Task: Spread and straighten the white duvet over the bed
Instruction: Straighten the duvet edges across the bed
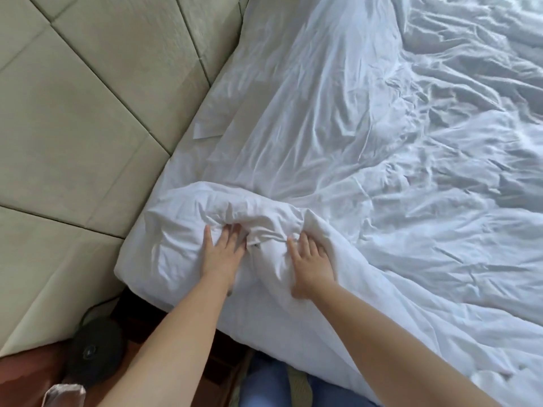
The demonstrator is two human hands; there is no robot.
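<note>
Both hands down on the bunched corner of the white duvet [338,160] at the bed's near corner, beside the padded headboard [73,127]. Left hand [223,254] flat, fingers spread, tips sunk into a fold and partly hidden. Right hand [311,262] likewise flat with straight fingers, pressing the cloth. Rest of duvet rumpled across the bed, cut off at the right edge. Dark round object [95,352] on the wooden nightstand [26,374], blurred, unidentifiable.

- Soft daylight from the upper right; the duvet [382,142] glares there.
- Gentle shadows in its creases.
- Wide-angle bending at the edges; lower left corner dim, slightly blurred.
</note>
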